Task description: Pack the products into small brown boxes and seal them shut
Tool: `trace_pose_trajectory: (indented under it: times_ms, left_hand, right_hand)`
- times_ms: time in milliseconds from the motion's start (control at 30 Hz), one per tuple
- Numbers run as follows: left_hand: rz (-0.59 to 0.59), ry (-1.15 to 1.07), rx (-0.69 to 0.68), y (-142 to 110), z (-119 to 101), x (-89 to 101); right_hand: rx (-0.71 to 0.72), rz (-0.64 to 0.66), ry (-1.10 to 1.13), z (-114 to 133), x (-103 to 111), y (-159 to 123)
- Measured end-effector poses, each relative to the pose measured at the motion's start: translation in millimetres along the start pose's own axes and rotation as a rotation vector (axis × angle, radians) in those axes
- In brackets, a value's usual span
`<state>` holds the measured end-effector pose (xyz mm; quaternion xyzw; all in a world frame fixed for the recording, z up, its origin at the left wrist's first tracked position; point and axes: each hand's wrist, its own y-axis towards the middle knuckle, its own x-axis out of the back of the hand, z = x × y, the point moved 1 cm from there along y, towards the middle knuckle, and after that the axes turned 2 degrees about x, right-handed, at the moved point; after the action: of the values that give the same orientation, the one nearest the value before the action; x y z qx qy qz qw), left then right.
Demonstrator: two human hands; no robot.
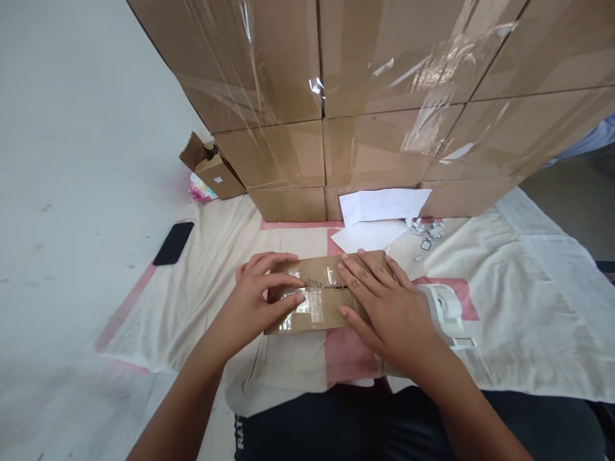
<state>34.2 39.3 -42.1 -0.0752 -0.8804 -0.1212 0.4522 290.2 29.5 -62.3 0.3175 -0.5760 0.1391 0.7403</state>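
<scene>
A small cardboard box (331, 308) lies on the cloth in front of me, with clear tape on its top and a ragged seam where two flaps meet. My left hand (262, 298) is closed around the box's left end, its thumb and a finger on the taped top. Across the right part of the top lies my right hand (379, 298), fingers stretched out flat over the flaps and thumb near the front edge. Just right of that hand is a white tape dispenser (444, 306), partly hidden by it.
Large stacked cartons (369, 144) under clear wrap stand behind. White papers (384, 205) and small loose pieces (426, 234) lie at their base. Further left are a black phone (173, 243) and an open carton (218, 173). A cream cloth (519, 320) covers the surface.
</scene>
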Motion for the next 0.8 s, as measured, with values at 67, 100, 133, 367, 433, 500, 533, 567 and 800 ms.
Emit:
trace_pose_trajectory:
  times_ms: [67, 100, 133, 367, 433, 500, 533, 567, 800]
  left_hand:
    - [-0.002, 0.025, 0.008, -0.7, 0.1, -0.6]
    - [-0.002, 0.028, 0.016, -1.5, -0.3, -0.6]
    - [-0.002, 0.029, 0.028, -2.4, -0.8, -0.5]
    - [0.035, -0.107, 0.180, 1.9, 8.4, -5.5]
    - [0.067, -0.240, 0.231, 8.3, 13.3, -10.1]
    - [0.076, -0.342, 0.254, 15.1, 15.6, -14.0]
    - [0.067, -0.367, 0.257, 17.8, 15.7, -15.1]
    - [0.051, -0.374, 0.259, 19.8, 15.2, -15.5]
    - [0.184, -0.317, 0.234, 11.9, 11.5, -8.6]
  right_hand:
    - [0.001, -0.011, 0.003, -0.2, -0.8, -0.3]
    - [0.001, -0.016, 0.004, -0.3, -1.2, -0.5]
    - [0.002, -0.020, 0.004, -0.2, -1.5, -0.8]
    - [-0.005, -0.029, -0.002, 0.9, -1.5, -1.1]
    - [-0.008, -0.027, -0.004, 0.6, -1.8, -0.7]
    - [-0.012, -0.027, -0.003, 0.9, -2.2, 0.1]
    - [-0.013, -0.026, 0.003, 1.5, -2.1, 0.6]
    - [-0.015, -0.028, 0.012, 2.5, -1.6, 1.1]
    - [-0.076, -0.178, 0.439, -15.3, 8.2, -5.9]
